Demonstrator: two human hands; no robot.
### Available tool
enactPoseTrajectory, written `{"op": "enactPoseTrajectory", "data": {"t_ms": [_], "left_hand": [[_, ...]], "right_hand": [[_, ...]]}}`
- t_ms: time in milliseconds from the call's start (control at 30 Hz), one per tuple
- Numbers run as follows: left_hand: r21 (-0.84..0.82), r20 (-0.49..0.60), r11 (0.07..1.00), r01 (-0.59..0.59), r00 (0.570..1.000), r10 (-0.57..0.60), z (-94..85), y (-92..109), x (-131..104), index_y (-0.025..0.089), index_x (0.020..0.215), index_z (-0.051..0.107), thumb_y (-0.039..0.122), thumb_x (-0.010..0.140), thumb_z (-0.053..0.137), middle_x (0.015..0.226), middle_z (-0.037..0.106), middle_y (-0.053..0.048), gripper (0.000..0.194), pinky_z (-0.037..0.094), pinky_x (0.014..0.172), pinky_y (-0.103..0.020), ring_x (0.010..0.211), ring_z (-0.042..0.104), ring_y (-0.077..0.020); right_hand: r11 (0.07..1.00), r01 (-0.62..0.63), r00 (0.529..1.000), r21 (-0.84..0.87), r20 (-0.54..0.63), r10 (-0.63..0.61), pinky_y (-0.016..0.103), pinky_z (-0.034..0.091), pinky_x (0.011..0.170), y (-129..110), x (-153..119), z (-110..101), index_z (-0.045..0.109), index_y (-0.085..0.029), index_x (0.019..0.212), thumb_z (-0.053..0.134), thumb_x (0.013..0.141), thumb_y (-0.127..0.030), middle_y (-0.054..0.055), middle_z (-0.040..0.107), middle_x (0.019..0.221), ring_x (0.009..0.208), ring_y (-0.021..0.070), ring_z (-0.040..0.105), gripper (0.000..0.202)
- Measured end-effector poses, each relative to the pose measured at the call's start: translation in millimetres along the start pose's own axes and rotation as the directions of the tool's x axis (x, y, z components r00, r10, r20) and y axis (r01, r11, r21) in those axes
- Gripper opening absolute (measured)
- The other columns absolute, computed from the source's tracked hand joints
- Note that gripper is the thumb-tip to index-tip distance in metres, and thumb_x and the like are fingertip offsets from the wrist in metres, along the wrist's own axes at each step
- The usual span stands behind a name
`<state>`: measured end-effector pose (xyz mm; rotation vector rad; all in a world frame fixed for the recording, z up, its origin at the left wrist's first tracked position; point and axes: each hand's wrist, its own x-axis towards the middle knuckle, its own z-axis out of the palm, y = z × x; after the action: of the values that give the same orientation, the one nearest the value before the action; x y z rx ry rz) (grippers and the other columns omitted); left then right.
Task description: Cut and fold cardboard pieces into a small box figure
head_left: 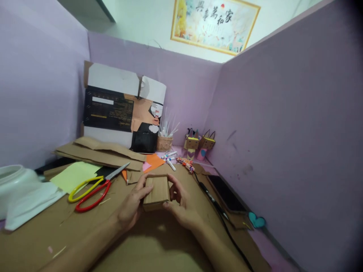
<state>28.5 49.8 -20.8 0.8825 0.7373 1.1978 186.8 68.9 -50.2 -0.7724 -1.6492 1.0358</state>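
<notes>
A small brown cardboard box (158, 190) is held up over the cardboard-covered tabletop (147, 249), between my two hands. On its left side my left hand (133, 202) grips it, thumb lying on the top face. My right hand (183, 206) holds the opposite side, with the thumb at the near right corner and the fingers curled around the far right edge. Scissors (93, 190) with one yellow and one red handle lie to the left, blades pointing away. A black-corded tool (212, 200), perhaps a glue gun or soldering pen, rests to the right of my right hand.
Flat cardboard strips (104, 153) and green paper (75, 175) lie at left, near a white jar (17, 189). A printed carton (113, 109) leans at the back. Markers (170, 160), cardboard figures (193, 145), a phone (228, 194) and a purple partition (283, 132) are further right.
</notes>
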Motion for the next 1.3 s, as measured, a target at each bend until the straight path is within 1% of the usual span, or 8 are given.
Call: {"op": "enactPoseTrajectory", "data": {"t_ms": [167,333,467,600,800,967,1100,1300], "left_hand": [[0.016,0.069,0.997,0.074,0.995,-0.075,-3.0,2.3,-0.6,0.032,0.132,0.027,0.03,0.075,0.059,0.122,0.054,-0.007,0.065,0.048,0.079,-0.033,0.103,0.056,-0.0257],[0.099,0.208,0.995,0.002,0.978,-0.023,-10.2,2.9,-1.8,0.029,0.136,0.021,0.035,0.06,0.072,0.133,0.043,-0.01,0.091,0.047,0.08,-0.033,0.115,0.045,-0.0324],[0.196,0.214,0.98,-0.024,0.977,-0.019,-11.6,2.3,0.3,0.031,0.137,0.013,0.033,0.056,0.075,0.135,0.038,-0.012,0.102,0.049,0.076,-0.036,0.115,0.044,-0.0354],[0.231,0.104,0.972,0.037,0.993,-0.062,-8.7,1.6,1.8,0.029,0.135,0.02,0.031,0.063,0.07,0.131,0.046,-0.012,0.088,0.051,0.075,-0.033,0.112,0.049,-0.0328],[0.194,0.042,0.971,0.143,0.987,-0.153,-1.8,5.1,0.9,0.034,0.133,0.026,0.021,0.071,0.063,0.123,0.055,-0.006,0.074,0.053,0.076,-0.032,0.1,0.059,-0.0259],[0.172,-0.02,0.97,0.172,0.985,-0.172,3.9,6.1,0.7,0.03,0.132,0.031,0.017,0.07,0.062,0.124,0.054,-0.007,0.07,0.054,0.075,-0.032,0.096,0.061,-0.0245],[0.172,-0.049,0.968,0.183,0.983,-0.177,6.2,7.3,-0.3,0.029,0.13,0.034,0.014,0.07,0.062,0.122,0.056,-0.006,0.068,0.054,0.076,-0.032,0.096,0.062,-0.0237],[0.108,-0.023,0.977,0.184,0.983,-0.182,6.0,9.6,-1.4,0.027,0.131,0.035,0.013,0.07,0.059,0.115,0.061,-0.006,0.066,0.051,0.083,-0.036,0.096,0.061,-0.0242]], "right_hand": [[0.996,-0.078,0.997,0.046,-0.006,0.078,0.027,0.035,0.06,-3.2,4.0,-1.7,0.038,-0.017,0.128,0.066,0.061,-0.033,-0.001,0.041,0.075,0.066,0.0142,0.039,0.075],[0.995,-0.08,0.997,0.065,-0.009,0.081,0.027,0.035,0.06,-4.2,6.7,-4.5,0.039,-0.016,0.129,0.066,0.061,-0.03,0.0,0.042,0.077,0.066,0.0131,0.038,0.075],[0.993,-0.093,0.996,0.068,0.002,0.093,0.027,0.036,0.059,-5.8,6.7,-5.5,0.037,-0.014,0.131,0.067,0.062,-0.032,0.0,0.043,0.078,0.066,0.0127,0.039,0.077],[0.994,-0.089,0.995,0.06,0.046,0.086,0.025,0.036,0.057,-9.3,7.1,-7.9,0.042,-0.018,0.127,0.066,0.065,-0.035,0.001,0.048,0.08,0.063,0.0109,0.039,0.069],[0.965,-0.179,0.975,0.193,0.163,0.148,0.02,0.038,0.048,-9.7,13.1,-15.4,0.046,-0.019,0.121,0.068,0.06,-0.048,0.008,0.05,0.11,0.061,0.0082,0.04,0.071],[0.964,-0.22,0.964,0.151,0.186,0.191,0.02,0.037,0.051,-7.3,14.7,-19.1,0.053,-0.017,0.113,0.069,0.061,-0.046,0.003,0.055,0.089,0.059,0.0078,0.043,0.061],[0.968,-0.185,0.97,0.169,0.192,0.152,0.02,0.037,0.051,-6.7,14.5,-19.8,0.055,-0.018,0.113,0.065,0.066,-0.043,0.004,0.056,0.094,0.059,0.0077,0.044,0.054],[0.976,-0.194,0.972,0.102,0.156,0.177,0.021,0.039,0.054,-4.3,16.4,-20.5,0.05,-0.016,0.119,0.071,0.059,-0.028,0.003,0.057,0.09,0.061,0.0082,0.044,0.065]]}}
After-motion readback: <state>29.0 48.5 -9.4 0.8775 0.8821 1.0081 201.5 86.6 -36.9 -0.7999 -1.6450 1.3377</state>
